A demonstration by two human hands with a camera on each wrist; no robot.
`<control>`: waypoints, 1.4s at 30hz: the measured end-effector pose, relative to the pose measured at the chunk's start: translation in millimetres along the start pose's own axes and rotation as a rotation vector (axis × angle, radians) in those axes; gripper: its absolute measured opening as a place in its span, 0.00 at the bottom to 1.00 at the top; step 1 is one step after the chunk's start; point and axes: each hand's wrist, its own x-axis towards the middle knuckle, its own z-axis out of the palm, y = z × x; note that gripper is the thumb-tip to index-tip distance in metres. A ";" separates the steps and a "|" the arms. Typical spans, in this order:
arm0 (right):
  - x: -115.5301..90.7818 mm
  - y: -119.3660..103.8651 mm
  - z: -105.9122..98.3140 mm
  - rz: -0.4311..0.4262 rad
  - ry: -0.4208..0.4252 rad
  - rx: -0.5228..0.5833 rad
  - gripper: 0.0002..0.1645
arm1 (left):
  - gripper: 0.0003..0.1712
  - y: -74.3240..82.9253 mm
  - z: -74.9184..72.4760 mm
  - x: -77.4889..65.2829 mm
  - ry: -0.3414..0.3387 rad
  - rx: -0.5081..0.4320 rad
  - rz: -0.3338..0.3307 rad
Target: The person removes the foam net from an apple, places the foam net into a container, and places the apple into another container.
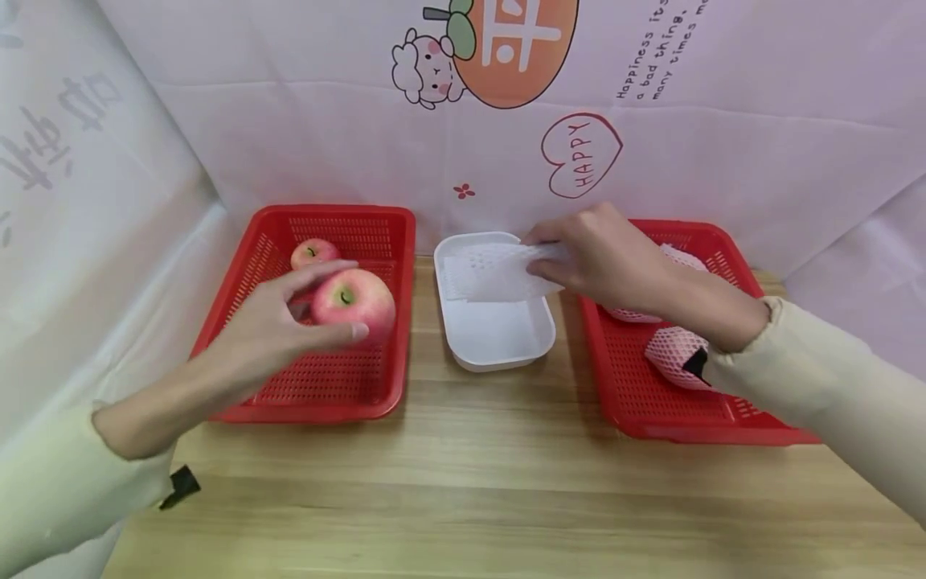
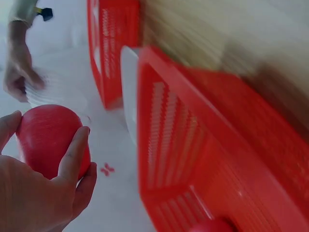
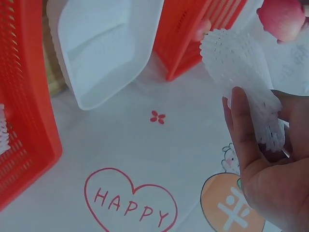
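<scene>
My left hand [image 1: 278,318] grips a red apple [image 1: 354,301], fingers on its far side and thumb along the near side. The apple is held up above the left red basket [image 1: 394,386]; the left wrist view shows the apple [image 2: 50,140] higher than the basket's rim. In my right hand [image 1: 600,257], a white foam net sleeve [image 1: 499,273] is pinched between thumb and fingers. The sleeve hangs over a white plastic tray [image 1: 499,346], pointing toward the apple. In the right wrist view the sleeve [image 3: 241,63] looks flattened, its far end slightly spread.
Another apple [image 1: 314,252] lies at the back of the left basket. Several net-wrapped fruits [image 1: 676,354] sit in the right red basket [image 1: 629,418], partly hidden by my right forearm. A printed white cloth [image 1: 325,121] stands behind the wooden table [image 1: 463,482].
</scene>
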 end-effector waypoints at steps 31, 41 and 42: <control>104.3 71.4 72.6 0.503 -0.360 0.167 0.26 | 0.54 -91.7 -52.4 79.9 0.018 -0.118 -0.344; 100.5 79.7 98.8 0.675 -0.360 0.262 0.31 | 0.50 -99.1 -47.3 85.3 -0.010 -0.040 -0.368; 99.4 80.3 100.5 0.682 -0.363 0.246 0.32 | 0.50 -99.9 -47.2 85.8 -0.013 -0.033 -0.370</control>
